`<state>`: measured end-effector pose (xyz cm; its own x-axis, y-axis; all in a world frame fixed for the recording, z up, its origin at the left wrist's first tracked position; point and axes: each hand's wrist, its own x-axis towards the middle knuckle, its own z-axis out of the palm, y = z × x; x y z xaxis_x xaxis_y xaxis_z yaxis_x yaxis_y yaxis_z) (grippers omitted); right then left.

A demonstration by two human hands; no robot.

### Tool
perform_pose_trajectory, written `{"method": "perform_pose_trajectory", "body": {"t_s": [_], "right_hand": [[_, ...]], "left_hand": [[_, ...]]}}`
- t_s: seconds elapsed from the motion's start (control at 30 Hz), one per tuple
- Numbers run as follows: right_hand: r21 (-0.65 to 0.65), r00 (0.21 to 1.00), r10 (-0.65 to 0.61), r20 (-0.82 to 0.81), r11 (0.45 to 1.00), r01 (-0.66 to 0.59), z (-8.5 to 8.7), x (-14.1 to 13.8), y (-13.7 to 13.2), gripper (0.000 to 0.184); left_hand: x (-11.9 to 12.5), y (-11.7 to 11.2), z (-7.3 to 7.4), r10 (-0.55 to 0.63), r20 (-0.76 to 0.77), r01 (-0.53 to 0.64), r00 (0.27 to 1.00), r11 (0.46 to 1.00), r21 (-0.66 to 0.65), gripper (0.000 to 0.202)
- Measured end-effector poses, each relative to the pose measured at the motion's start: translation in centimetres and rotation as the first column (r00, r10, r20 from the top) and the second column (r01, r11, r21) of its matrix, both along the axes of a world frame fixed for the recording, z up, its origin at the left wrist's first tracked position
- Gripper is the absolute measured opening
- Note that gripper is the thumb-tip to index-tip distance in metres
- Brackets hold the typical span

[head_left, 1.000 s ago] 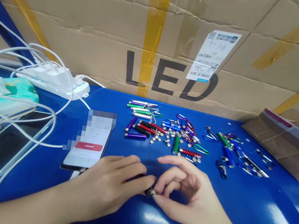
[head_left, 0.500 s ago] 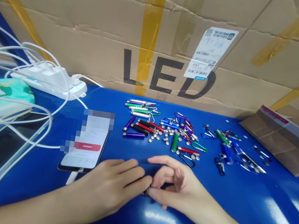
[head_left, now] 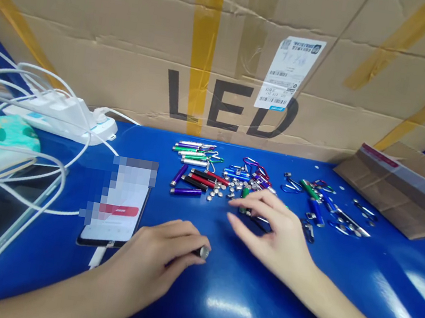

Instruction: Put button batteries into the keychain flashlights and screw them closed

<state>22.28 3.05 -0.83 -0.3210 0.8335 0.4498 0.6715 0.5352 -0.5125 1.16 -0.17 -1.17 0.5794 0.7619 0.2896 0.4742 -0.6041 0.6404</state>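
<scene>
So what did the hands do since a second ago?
The right hand let go of the tube and moved forward to the pile of small parts, its fingers spread over it. The left hand still pinches the tube. The phone and box lie as before.

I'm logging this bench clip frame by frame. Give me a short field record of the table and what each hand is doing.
surface: blue table
left hand: closed round a dark flashlight, metal end showing
right hand: open, fingers spread over the pile
pile contents: small coloured flashlights, button cells, clips
phone: screen lit, beside the left hand
backdrop: box printed LED
far left: white power strip with cables
</scene>
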Motion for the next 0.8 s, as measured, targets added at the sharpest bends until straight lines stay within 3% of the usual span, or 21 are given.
{"method": "perform_pose_trajectory", "body": {"t_s": [0.1, 0.2, 0.47, 0.57, 0.67, 0.8], "right_hand": [[0.158, 0.953, -0.190, 0.235, 0.975, 0.156, -1.1, 0.9, 1.5, 0.023], [0.155, 0.914, -0.218, 0.341, 0.972, 0.174, -1.8, 1.1, 2.3, 0.024], [-0.121, 0.965, -0.189, 0.181, 0.970, 0.213, -1.7, 0.8, 2.9, 0.009], [-0.151, 0.988, -0.124, 0.092, 0.979, 0.137, -1.3, 0.6, 2.6, 0.007], [-0.036, 0.998, 0.028, -0.064, 0.999, -0.031, -0.5, 0.1, 1.3, 0.006], [0.097, 0.945, 0.269, -0.188, 0.962, -0.254, 0.6, -0.8, -1.2, 0.005]], "left_hand": [[0.1, 0.3, 0.5, 0.052, 0.065, -0.040, 0.997, 0.983, -0.181, 0.012], [0.3, 0.4, 0.8, 0.067, 0.119, -0.034, 0.991, 0.965, -0.260, 0.011], [0.4, 0.2, 1.0, 0.029, 0.171, 0.027, 0.985, 0.950, -0.313, 0.012], [0.3, 0.2, 1.0, 0.039, 0.158, 0.016, 0.987, 0.942, -0.335, 0.010], [0.4, 0.3, 0.9, 0.056, 0.135, -0.006, 0.989, 0.939, -0.344, 0.007], [0.3, 0.5, 1.0, 0.045, 0.077, -0.016, 0.996, 0.938, -0.345, 0.009]]}}
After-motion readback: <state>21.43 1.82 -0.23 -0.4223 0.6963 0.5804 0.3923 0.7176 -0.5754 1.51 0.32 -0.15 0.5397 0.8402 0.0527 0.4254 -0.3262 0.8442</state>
